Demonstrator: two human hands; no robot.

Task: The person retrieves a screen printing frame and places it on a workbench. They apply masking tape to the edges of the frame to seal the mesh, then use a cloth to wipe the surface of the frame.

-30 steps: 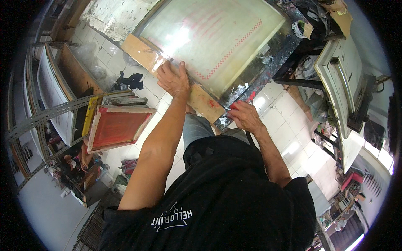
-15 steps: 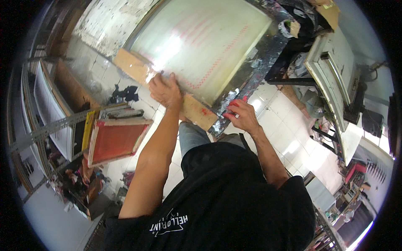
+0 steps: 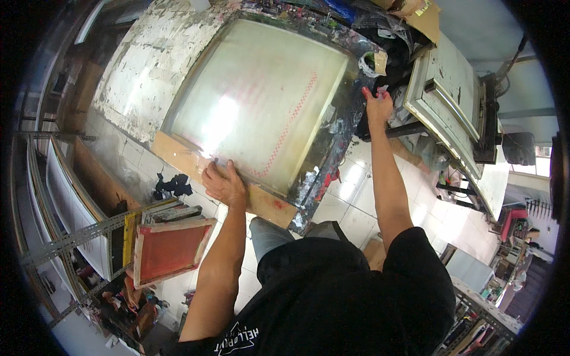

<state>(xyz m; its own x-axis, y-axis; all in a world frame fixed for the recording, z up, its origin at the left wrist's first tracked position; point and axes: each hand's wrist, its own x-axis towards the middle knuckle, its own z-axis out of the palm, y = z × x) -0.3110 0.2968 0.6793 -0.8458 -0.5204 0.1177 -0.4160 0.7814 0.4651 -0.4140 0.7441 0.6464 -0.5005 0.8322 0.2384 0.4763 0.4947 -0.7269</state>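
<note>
In front of me lies a glass panel (image 3: 261,89), pale and glossy, with a dotted red line and faint red streaks on it. Along its near edge runs a brown wooden strip (image 3: 178,155). My left hand (image 3: 225,183) rests on that strip, fingertips at the glass edge, fingers apart. My right hand (image 3: 378,105) reaches out over the ink-stained right border of the table (image 3: 332,139). Its thumb tip is red, and a small pale scrap shows at its curled fingers, too small to name. Just beyond it lies a roll of tape (image 3: 372,63).
A red-meshed screen frame (image 3: 172,252) leans by a metal rack (image 3: 89,234) on the left. Dark rags (image 3: 172,186) lie on the tiled floor. Black bags and cardboard (image 3: 415,21) crowd the far right corner. A white-topped stand (image 3: 442,101) rises to the right.
My right hand has left the table's near corner and stretched forward to the right border, near the tape roll. My left hand stays on the wooden strip. The view has shifted, showing more of the table.
</note>
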